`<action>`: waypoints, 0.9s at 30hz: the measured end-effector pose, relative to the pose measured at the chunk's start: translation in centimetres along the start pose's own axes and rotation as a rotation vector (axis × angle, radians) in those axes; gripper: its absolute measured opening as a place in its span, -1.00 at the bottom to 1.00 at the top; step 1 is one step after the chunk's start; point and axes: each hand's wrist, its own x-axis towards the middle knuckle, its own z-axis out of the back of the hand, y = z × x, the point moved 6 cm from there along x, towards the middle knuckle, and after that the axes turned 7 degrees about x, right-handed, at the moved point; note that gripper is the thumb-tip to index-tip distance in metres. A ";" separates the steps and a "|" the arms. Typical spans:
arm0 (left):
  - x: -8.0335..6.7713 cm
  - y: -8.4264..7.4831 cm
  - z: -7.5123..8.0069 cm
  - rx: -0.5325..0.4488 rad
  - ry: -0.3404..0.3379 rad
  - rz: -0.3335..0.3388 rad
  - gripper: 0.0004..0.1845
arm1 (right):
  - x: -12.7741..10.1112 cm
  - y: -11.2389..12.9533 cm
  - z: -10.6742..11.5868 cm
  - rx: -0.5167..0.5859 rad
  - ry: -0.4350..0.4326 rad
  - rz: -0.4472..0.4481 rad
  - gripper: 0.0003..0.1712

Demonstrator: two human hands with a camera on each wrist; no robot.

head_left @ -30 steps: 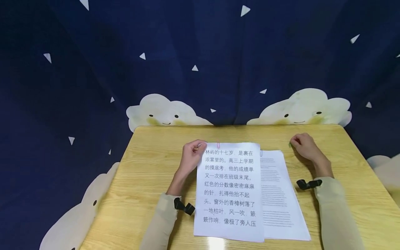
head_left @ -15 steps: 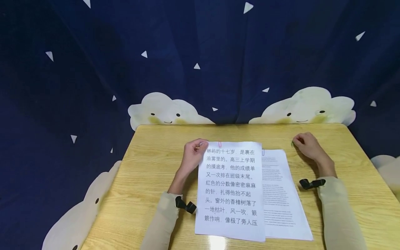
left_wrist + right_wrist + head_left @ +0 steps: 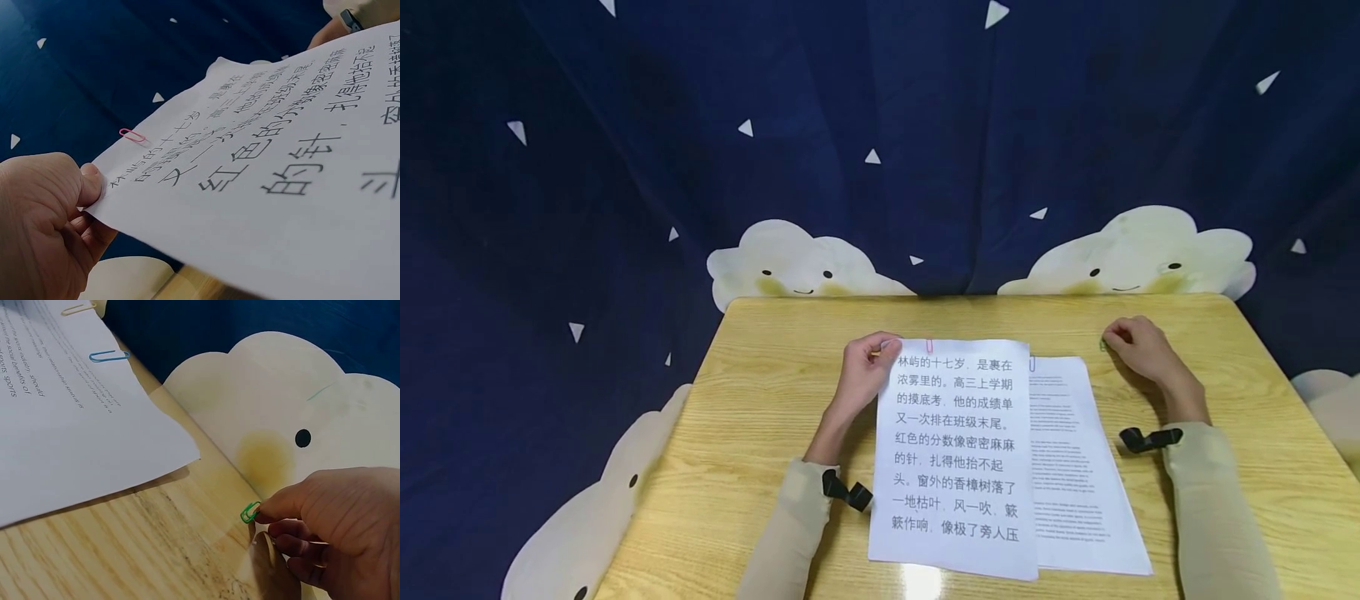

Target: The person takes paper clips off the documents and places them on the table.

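Note:
My left hand [image 3: 867,371] pinches the upper left corner of a white sheet of paper [image 3: 955,554] with large printed Chinese characters. In the left wrist view the thumb lies on top of that sheet, and a pink paper clip [image 3: 132,135] sits on its top edge. My right hand [image 3: 1146,354] is at the right rear of the table, apart from the papers. Between its thumb and fingers it pinches a green paper clip [image 3: 250,512], plain in the right wrist view. English-printed paper [image 3: 1075,467] lies to the right, partly hidden under the Chinese sheet, with a blue paper clip [image 3: 109,356] on its top edge.
A yellow paper clip [image 3: 79,309] shows at the paper's edge in the right wrist view. The wooden table [image 3: 760,400] ends at a dark blue curtain [image 3: 880,100] printed with white clouds and triangles. Black bands are on both wrists.
The whole head view has shifted slightly. Both hands keep their holds, and the papers stay in nearly the same place relative to the table.

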 end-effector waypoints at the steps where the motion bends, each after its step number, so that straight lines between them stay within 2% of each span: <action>1: 0.0 0.0 0.0 -0.001 0.001 0.000 -0.83 | 0.0 0.0 0.0 -0.003 -0.003 0.002 -0.67; 13: 0.0 0.2 -0.1 -0.019 0.010 0.038 -0.81 | -0.1 -0.4 0.3 -0.009 -0.020 -0.028 -0.65; 20: -0.7 -2.9 0.4 -0.035 0.006 0.032 -0.83 | 0.0 -0.7 0.4 -0.010 -0.010 -0.037 -0.65; 23: -0.6 -2.6 0.4 -0.039 0.005 0.035 -0.84 | 0.0 -0.7 0.4 -0.004 -0.013 -0.039 -0.66; 27: -0.2 -1.1 0.1 -0.018 0.004 0.046 -0.82 | -0.2 -0.8 0.5 0.007 -0.012 -0.056 -0.64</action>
